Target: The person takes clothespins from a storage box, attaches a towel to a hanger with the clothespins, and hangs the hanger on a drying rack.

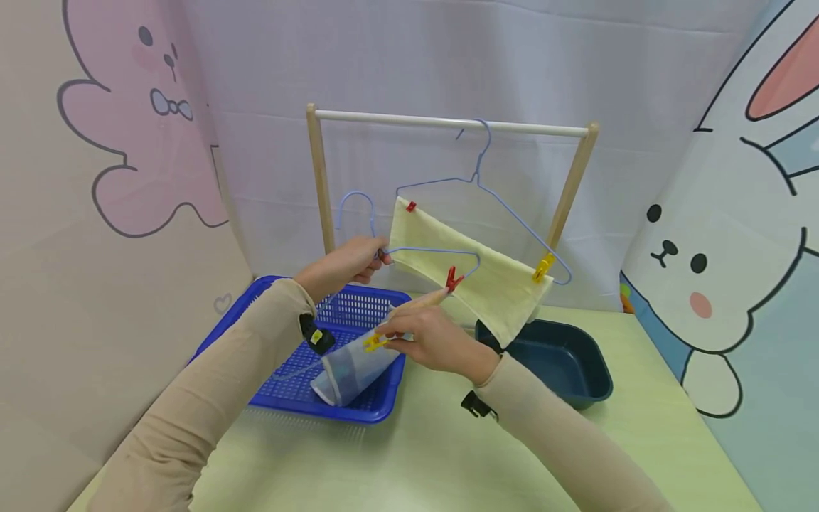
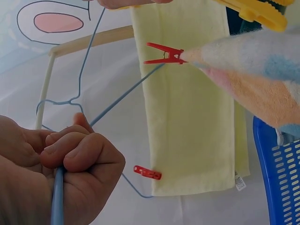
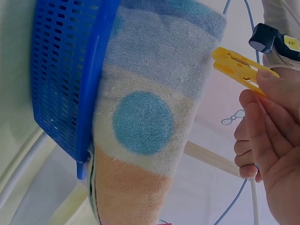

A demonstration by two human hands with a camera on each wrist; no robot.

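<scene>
My left hand (image 1: 345, 269) grips a blue wire hanger (image 1: 435, 249) near its neck, fingers curled around the wire in the left wrist view. From that hanger's right end, a red clothespin (image 1: 453, 279) holds one corner of a patterned towel (image 1: 365, 366), which slants down over the basket. My right hand (image 1: 441, 339) pinches a yellow clothespin (image 3: 236, 70) between thumb and fingers, close beside the towel's edge. Behind, a pale yellow cloth (image 1: 467, 259) hangs from a second blue hanger (image 1: 521, 219), pinned by a red clip (image 1: 411, 207) and a yellow clip (image 1: 544, 267).
A rack with a white bar (image 1: 397, 119) and wooden legs (image 1: 569, 188) stands at the back, carrying the second hanger. The blue perforated basket (image 1: 384, 412) sits at left under the towel. A dark basin (image 1: 601, 387) stands at right on the table (image 1: 448, 455).
</scene>
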